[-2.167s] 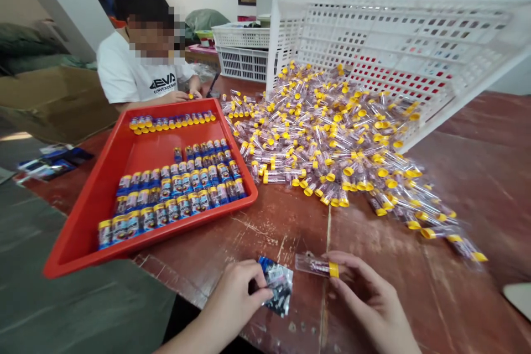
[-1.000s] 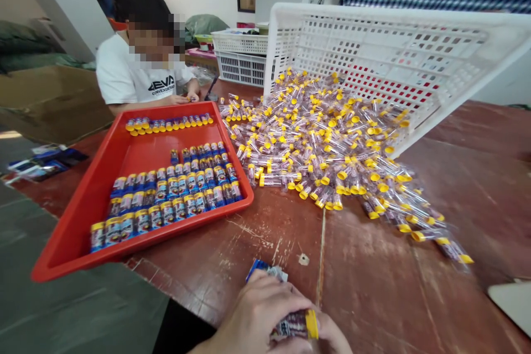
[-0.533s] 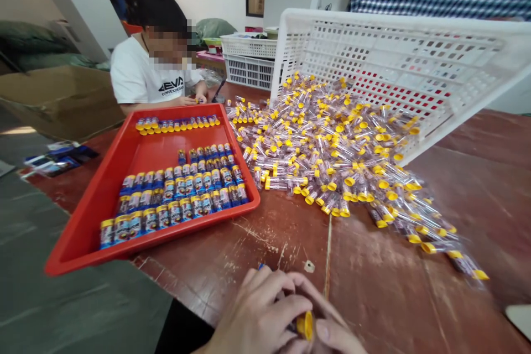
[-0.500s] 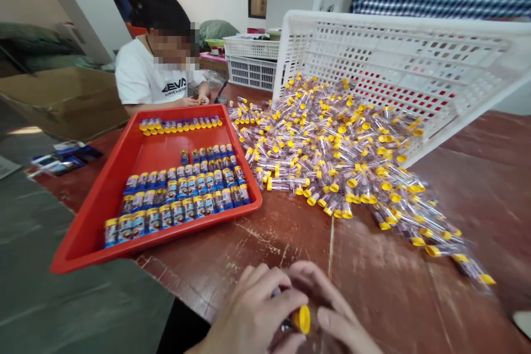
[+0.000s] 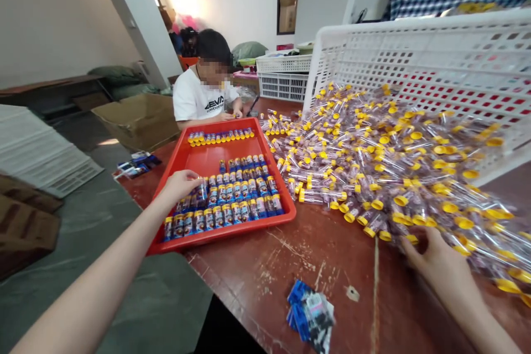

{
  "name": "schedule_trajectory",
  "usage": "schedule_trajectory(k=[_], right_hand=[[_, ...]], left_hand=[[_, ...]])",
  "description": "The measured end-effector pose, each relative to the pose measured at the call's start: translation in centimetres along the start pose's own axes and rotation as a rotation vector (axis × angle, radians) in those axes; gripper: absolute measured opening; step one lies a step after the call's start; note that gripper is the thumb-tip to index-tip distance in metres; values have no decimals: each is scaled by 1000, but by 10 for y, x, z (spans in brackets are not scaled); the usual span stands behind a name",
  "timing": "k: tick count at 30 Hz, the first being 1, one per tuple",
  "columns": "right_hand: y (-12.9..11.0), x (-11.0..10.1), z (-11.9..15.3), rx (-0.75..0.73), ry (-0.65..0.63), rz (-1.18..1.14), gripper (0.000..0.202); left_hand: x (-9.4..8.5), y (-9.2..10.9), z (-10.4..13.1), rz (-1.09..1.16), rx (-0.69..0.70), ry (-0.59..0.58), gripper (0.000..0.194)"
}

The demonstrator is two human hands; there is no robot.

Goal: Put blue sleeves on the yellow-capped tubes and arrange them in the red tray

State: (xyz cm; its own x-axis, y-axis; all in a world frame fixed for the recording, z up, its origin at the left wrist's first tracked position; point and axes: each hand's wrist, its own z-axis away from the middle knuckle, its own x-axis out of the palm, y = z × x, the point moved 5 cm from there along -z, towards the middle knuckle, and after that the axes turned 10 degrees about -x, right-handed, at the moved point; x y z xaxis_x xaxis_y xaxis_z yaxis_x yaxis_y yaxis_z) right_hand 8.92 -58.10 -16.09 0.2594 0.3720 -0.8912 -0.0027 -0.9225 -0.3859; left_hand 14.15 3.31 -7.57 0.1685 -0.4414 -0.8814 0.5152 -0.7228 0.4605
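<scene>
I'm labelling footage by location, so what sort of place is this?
Probably a small packing workshop: a red tray lined with blue-labelled tubes, a large heap of yellow-capped tubes, and an open cardboard box.

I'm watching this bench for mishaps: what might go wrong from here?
The tray juts past the edge of the table, so a knock might tip it. The left hand, among the packed tubes, could topple a few. The right hand, at the heap's near side, may send some loose ones rolling.
</scene>
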Motion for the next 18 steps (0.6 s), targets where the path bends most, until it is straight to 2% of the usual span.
schedule_trajectory(k=[2,4,6,8,9,11,12,13,15,18], right_hand=[[5,-14,8,21,3,-6,28],[10,-29,19,77,14,-39,30],[12,-41,33,172,29,-170,36],[8,-46,48,275,28,-381,43],[3,-46,55,315,24,-474,47],[-8,-47,67,361,15,-575,57],[-13,-47,73,365,16,-578,60],[-17,-47,77,359,19,-573,60],[-24,-46,87,327,17,-572,55],[-32,-42,100,222,-3,-617,45]], left_hand=[[10,2,-2,-71,24,-50,28],[12,10,12,-134,76,-24,21],[13,24,42,-167,135,62,21],[26,45,92,-164,301,118,25],[39,57,123,-152,430,113,25],[72,85,206,-91,1051,28,27],[89,90,242,-87,1243,-36,25],[107,91,269,-129,1349,-110,19],[134,87,300,-211,1409,-200,11],[151,78,305,-277,1312,-269,41]])
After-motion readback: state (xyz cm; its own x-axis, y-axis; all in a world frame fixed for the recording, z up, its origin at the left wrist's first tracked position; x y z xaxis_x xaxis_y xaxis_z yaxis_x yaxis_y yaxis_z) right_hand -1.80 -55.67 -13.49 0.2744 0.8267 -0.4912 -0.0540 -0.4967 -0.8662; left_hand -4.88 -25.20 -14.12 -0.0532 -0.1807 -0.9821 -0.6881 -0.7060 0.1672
